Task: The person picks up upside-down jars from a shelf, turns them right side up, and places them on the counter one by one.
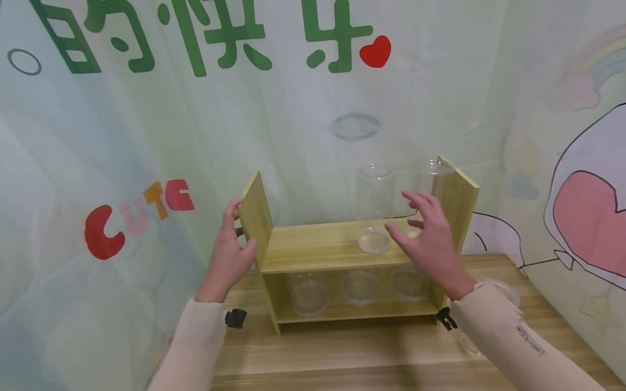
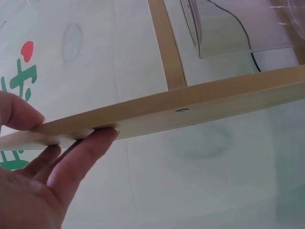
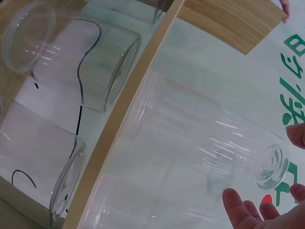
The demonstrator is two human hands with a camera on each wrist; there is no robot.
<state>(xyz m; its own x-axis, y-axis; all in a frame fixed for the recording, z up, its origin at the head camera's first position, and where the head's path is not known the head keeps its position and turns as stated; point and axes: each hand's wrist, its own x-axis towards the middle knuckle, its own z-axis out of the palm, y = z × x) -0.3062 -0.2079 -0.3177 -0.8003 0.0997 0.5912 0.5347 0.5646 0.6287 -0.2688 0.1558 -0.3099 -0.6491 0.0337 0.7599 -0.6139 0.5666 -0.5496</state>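
Note:
A small wooden rack (image 1: 313,247) with two levels and upright side panels stands on the table. My left hand (image 1: 229,255) grips its left side panel (image 2: 143,112), with digits on both faces of the board in the left wrist view. A clear cylindrical jar (image 1: 374,201) stands upright on the upper level, right of its middle. Beside it, at the right panel, is a second clear jar (image 1: 435,174), partly behind my right hand (image 1: 432,241). That hand is spread and holds nothing. In the right wrist view its fingertips (image 3: 233,200) are near the upper jar (image 3: 190,129), apparently apart from it.
Three clear jars (image 1: 310,296) stand on the lower level. More clear containers (image 1: 506,290) are on the wooden table (image 1: 342,347) at the right, partly hidden by my right sleeve. A printed cloth (image 1: 303,146) hangs behind the rack and along the sides.

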